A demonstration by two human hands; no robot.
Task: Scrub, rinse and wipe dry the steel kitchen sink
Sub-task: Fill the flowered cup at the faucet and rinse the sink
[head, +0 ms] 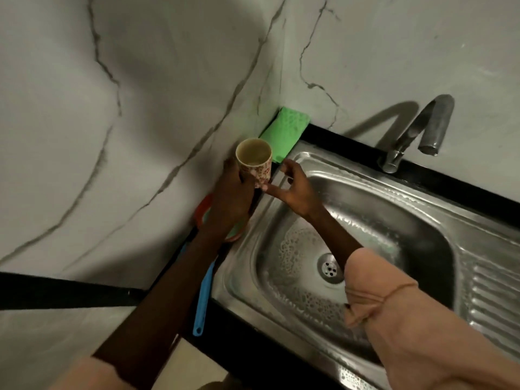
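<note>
Left hand (229, 198) grips cup (254, 162), sink (478, 220) rim beside

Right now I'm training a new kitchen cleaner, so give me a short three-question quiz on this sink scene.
1. True or false: the left hand grips the patterned cup.
2. Which lies in the wall corner behind the cup: A) green sponge, B) steel wool, C) soap bottle?
3. Fill in: soapy foam sits in the steel sink basin around the ____.

Key: 1 true. 2 A. 3 drain. The right hand holds nothing, and no water shows at the tap.
</note>
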